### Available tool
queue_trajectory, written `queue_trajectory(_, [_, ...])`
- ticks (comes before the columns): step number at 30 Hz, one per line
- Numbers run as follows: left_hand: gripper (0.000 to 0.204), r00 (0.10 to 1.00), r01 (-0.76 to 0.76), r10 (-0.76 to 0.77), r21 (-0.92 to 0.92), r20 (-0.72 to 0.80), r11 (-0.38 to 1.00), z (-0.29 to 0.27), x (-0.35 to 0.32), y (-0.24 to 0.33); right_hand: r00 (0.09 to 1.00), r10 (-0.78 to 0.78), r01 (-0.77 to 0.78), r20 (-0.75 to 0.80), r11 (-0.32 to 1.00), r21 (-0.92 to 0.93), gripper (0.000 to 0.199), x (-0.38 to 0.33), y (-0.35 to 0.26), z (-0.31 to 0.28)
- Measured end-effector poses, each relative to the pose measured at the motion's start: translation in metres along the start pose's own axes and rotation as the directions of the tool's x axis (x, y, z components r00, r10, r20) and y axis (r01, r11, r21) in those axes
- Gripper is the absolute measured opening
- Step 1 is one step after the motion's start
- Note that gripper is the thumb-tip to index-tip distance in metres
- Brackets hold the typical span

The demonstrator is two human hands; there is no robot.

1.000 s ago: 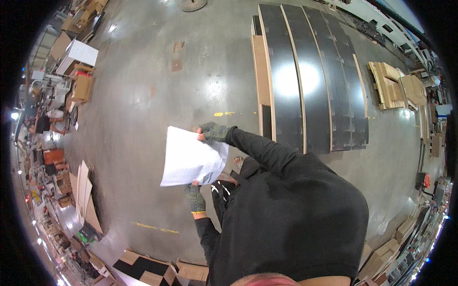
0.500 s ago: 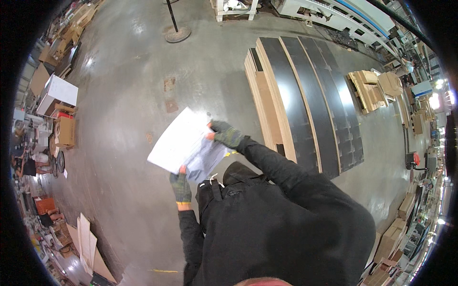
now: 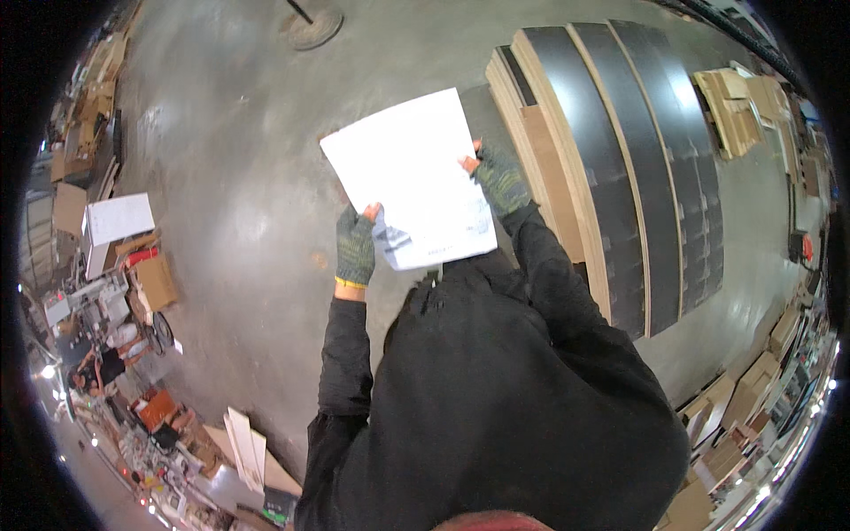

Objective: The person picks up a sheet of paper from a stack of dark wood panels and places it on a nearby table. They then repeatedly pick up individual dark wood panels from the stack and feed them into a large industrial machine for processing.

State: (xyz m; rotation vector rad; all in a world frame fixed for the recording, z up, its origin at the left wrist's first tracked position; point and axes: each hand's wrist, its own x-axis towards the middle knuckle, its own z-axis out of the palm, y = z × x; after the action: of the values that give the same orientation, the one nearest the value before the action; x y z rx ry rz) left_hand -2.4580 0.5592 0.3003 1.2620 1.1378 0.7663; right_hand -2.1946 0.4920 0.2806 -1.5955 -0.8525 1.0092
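Brought round from the left to more squarely ahead of the body (image 3: 522,380) since the earlier frame, with paper (image 3: 412,173) in left hand (image 3: 356,246) and right hand (image 3: 503,184) together. Best held, by judgement, with a light, even pull from both sides to flatten the ripple near the lower edge, thumbs kept to the margins, face tilted out of the bright light whitening the upper part. Pinched on the left low along the left edge, thumb on top, other fingers hidden underneath; pinched on the right about midway up the right edge, both hands closed to little more than the paper's thickness. Spread between both hands, reaching past them at the top, over the floor (image 3: 243,203) and left of the panels (image 3: 591,106), not touching them.
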Motion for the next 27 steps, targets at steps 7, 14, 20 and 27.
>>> queue_trajectory(7, [0.035, 0.998, -0.023, 0.020, -0.037, -0.062, 0.999, 0.025, 0.169, 0.068, 1.000, -0.016, 0.017, -0.014, 0.996, 0.085, 0.038, 0.206, -0.045, -0.002])
queue_trajectory(14, [0.029, 0.995, 0.047, -0.048, 0.004, 0.085, 0.999, 0.029, 0.352, 0.100, 0.986, -0.157, 0.161, -0.059, 0.986, 0.051, 0.029, 0.372, -0.107, -0.018])
queue_trajectory(20, [0.034, 0.928, -0.074, 0.133, -0.176, 0.349, 0.982, 0.065, 0.523, 0.142, 0.951, -0.210, 0.184, -0.229, 0.974, -0.128, 0.031, 0.506, -0.124, -0.064])
queue_trajectory(27, [0.046, 0.662, 0.218, -0.120, -0.036, 0.740, 0.975, 0.119, 0.713, 0.170, 0.828, -0.056, 0.330, -0.558, 0.853, 0.404, 0.023, 0.604, -0.068, -0.142])
